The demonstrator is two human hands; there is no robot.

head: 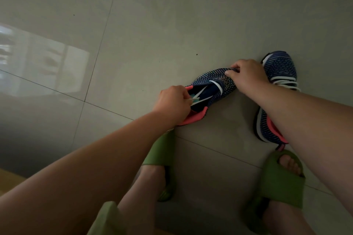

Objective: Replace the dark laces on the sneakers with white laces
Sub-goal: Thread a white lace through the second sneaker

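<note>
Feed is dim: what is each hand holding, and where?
Left hand pinches the white lace ends at the left sneaker opening; right hand grips that sneaker's toe.

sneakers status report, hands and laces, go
Left hand pinching white lace at near sneaker. Right hand gripping its toe. Far sneaker already white-laced. Nothing in the way.

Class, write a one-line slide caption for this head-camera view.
Left hand pulls a white lace through one sneaker while the right hand pinches its toe; the other sneaker is already laced white.

Both arms outstretched, left hand (172,104) and right hand (246,74) clenched (fingers curled).
</note>
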